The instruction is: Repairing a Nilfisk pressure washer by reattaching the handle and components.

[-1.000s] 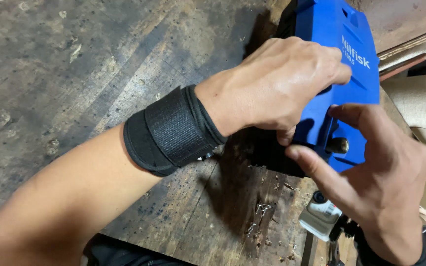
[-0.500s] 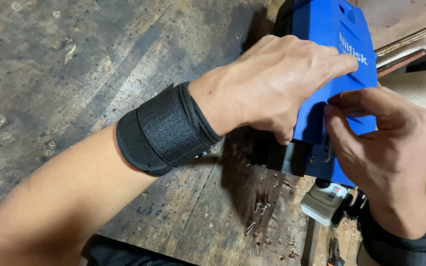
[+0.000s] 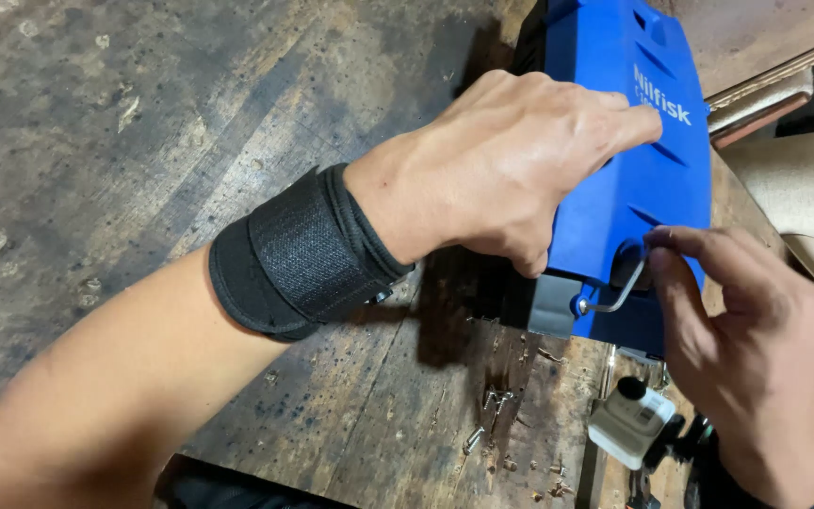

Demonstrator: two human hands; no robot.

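Left hand (image 3: 511, 170), wrist wrapped in a black wrist band (image 3: 299, 250), lies palm-down over the blue machine housing (image 3: 652, 179), fingers curled over its top face and thumb pressed against its near lower edge, gripping it. Right hand (image 3: 746, 349) sits just below and to the right of the housing, with thumb and forefinger pinched on the long arm of a bent metal hex key (image 3: 619, 294). The short end of the key enters a small fastener (image 3: 583, 306) at the lower front edge of the housing, beside a grey corner piece (image 3: 550, 303). The housing stands on the worn wooden bench (image 3: 143, 123), at its far right part, directly under the left hand and touching both hands. Loose screws (image 3: 496, 401) lie scattered on the bench just in front of the housing. A small white-and-black device (image 3: 631, 424) rests near the right wrist.
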